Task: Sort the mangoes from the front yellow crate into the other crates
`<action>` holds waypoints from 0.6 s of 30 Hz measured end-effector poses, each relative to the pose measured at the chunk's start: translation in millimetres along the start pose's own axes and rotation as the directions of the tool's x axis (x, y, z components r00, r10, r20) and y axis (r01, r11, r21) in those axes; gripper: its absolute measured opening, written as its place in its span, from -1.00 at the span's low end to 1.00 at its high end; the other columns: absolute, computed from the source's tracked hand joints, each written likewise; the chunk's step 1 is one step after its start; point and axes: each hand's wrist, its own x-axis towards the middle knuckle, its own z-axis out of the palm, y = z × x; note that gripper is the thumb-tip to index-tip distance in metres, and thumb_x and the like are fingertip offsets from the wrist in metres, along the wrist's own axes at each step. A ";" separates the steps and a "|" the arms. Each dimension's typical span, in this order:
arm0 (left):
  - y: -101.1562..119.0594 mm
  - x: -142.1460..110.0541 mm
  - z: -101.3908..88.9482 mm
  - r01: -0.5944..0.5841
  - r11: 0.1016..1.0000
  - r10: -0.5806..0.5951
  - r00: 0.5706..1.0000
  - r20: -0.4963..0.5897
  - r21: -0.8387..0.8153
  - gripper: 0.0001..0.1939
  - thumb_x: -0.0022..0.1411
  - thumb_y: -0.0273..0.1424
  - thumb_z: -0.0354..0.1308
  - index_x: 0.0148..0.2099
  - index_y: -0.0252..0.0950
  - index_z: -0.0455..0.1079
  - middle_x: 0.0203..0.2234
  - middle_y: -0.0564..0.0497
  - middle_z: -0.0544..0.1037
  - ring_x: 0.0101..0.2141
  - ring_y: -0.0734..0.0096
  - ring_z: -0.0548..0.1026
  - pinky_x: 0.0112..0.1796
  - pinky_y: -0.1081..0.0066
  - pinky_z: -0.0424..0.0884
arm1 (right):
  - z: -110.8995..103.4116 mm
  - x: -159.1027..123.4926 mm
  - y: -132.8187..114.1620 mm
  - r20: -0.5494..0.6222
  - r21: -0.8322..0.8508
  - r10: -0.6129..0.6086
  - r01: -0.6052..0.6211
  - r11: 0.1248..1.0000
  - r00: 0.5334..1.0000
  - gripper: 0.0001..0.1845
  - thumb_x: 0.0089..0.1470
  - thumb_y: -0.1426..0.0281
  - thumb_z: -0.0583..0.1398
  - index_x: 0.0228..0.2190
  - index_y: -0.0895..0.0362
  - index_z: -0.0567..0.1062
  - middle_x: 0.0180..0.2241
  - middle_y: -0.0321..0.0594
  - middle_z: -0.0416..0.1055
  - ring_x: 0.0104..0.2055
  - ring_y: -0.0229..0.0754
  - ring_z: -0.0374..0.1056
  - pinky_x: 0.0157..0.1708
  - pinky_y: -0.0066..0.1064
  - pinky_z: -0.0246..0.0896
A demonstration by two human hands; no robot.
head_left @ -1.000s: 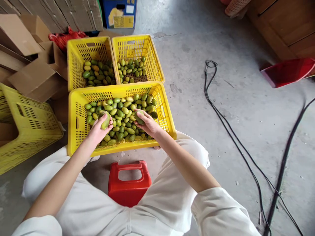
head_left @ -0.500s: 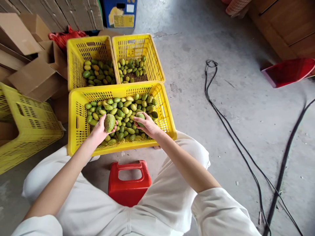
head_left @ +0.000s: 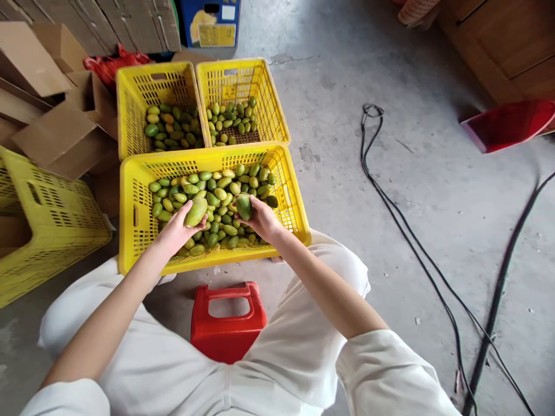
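My left hand (head_left: 176,231) holds a yellow-green mango (head_left: 195,211) over the near yellow crate (head_left: 130,190), which is full of green mangoes. My right hand (head_left: 260,222) grips a darker green mango (head_left: 243,206) above the same crate, a little right of the middle. Both hands hover just above the fruit pile. Behind this crate stand two smaller yellow crates: the left one (head_left: 130,92) with larger mangoes, the right one (head_left: 264,86) with smaller ones.
A red plastic stool (head_left: 228,323) sits between my knees. Another yellow crate (head_left: 47,225) lies at the left, cardboard boxes (head_left: 56,133) behind it. Black cables (head_left: 390,202) run across the concrete floor at the right. A red bin (head_left: 507,124) is at far right.
My left hand has turned its mango and raised it slightly. My right hand has lifted its mango from the pile and rotated it upward.
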 end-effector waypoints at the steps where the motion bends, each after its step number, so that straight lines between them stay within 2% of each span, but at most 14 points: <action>1: 0.2 1.1 -0.4 0.012 1.000 -0.012 1.000 0.000 -0.006 -0.69 0.61 -0.17 0.55 0.02 -0.35 0.73 -0.34 -0.10 0.71 -0.35 0.29 0.67 -0.25 0.39 0.70 | 0.3 -0.3 1.0 -0.002 0.010 -0.008 0.008 1.000 1.000 -0.41 0.09 -0.10 0.65 -0.07 -0.11 0.59 -0.22 -0.26 0.62 -0.20 0.00 0.55 -0.29 -0.24 0.48; 3: 0.2 2.7 -1.2 0.021 0.999 -0.021 1.000 -0.007 -0.031 -0.66 0.69 -0.13 0.47 0.01 -0.34 0.72 -0.35 -0.11 0.72 -0.40 0.30 0.65 -0.29 0.40 0.68 | 1.7 -1.9 3.3 -0.020 0.023 -0.056 0.056 0.998 0.998 -0.28 0.02 -0.07 0.71 0.01 -0.14 0.52 -0.19 -0.34 0.59 -0.16 -0.06 0.54 -0.27 -0.31 0.49; 6: -0.2 3.5 -1.5 0.014 0.998 -0.015 1.000 -0.007 -0.068 -0.69 0.76 -0.14 0.41 0.07 -0.30 0.70 -0.25 -0.15 0.80 -0.40 0.34 0.67 -0.32 0.43 0.66 | 3.8 -5.5 5.4 -0.067 0.015 -0.130 0.131 0.991 0.989 -0.11 -0.12 0.10 0.79 0.00 -0.16 0.38 -0.11 -0.39 0.60 -0.08 -0.13 0.53 -0.27 -0.44 0.43; 8: 0.1 3.4 -1.0 0.013 0.997 -0.013 1.000 -0.009 -0.080 -0.75 0.76 -0.18 0.43 0.09 -0.28 0.70 -0.20 -0.15 0.83 -0.39 0.35 0.69 -0.35 0.46 0.64 | 4.5 -7.4 4.9 -0.074 0.010 -0.123 0.125 0.992 0.990 -0.08 -0.16 0.14 0.81 -0.04 -0.13 0.34 -0.07 -0.36 0.64 -0.14 -0.18 0.48 -0.31 -0.47 0.39; 11: 0.7 4.1 -0.4 0.011 0.995 -0.017 0.998 -0.064 -0.100 -0.82 0.75 -0.28 0.43 0.02 -0.27 0.67 -0.23 -0.13 0.82 -0.40 0.38 0.69 -0.39 0.50 0.60 | 4.8 -8.1 2.6 -0.038 0.013 -0.087 0.087 0.996 0.995 -0.12 -0.16 0.06 0.83 -0.11 -0.07 0.40 -0.09 -0.32 0.68 -0.27 -0.27 0.41 -0.38 -0.47 0.35; 14: -0.7 6.7 -2.7 -0.009 0.994 -0.001 0.996 -0.090 -0.109 -0.84 0.67 -0.35 0.51 -0.06 -0.27 0.68 -0.28 -0.08 0.78 -0.43 0.42 0.65 -0.42 0.53 0.56 | 5.0 -7.2 1.1 0.007 0.022 -0.072 0.071 0.997 0.997 -0.22 -0.14 0.02 0.83 -0.16 -0.03 0.52 -0.21 -0.38 0.59 -0.32 -0.29 0.41 -0.41 -0.46 0.38; 16: -2.8 9.0 -5.6 -0.046 0.991 0.039 0.997 -0.059 -0.123 -0.81 0.52 -0.37 0.65 -0.06 -0.25 0.70 -0.27 -0.04 0.77 -0.40 0.44 0.66 -0.40 0.54 0.57 | 4.8 -6.8 0.9 0.030 0.035 -0.072 0.071 0.997 0.997 -0.26 -0.17 0.09 0.84 -0.12 -0.02 0.61 -0.22 -0.38 0.56 -0.32 -0.27 0.44 -0.38 -0.42 0.44; 18: -4.7 10.5 -7.8 -0.096 0.984 0.090 0.995 -0.049 -0.152 -0.72 0.41 -0.35 0.75 -0.07 -0.23 0.70 -0.25 -0.02 0.78 -0.30 0.39 0.72 -0.32 0.53 0.63 | 4.3 -6.6 1.4 0.047 0.055 -0.074 0.071 0.996 0.996 -0.19 -0.25 0.19 0.87 -0.05 -0.03 0.64 -0.20 -0.37 0.59 -0.29 -0.24 0.47 -0.34 -0.40 0.49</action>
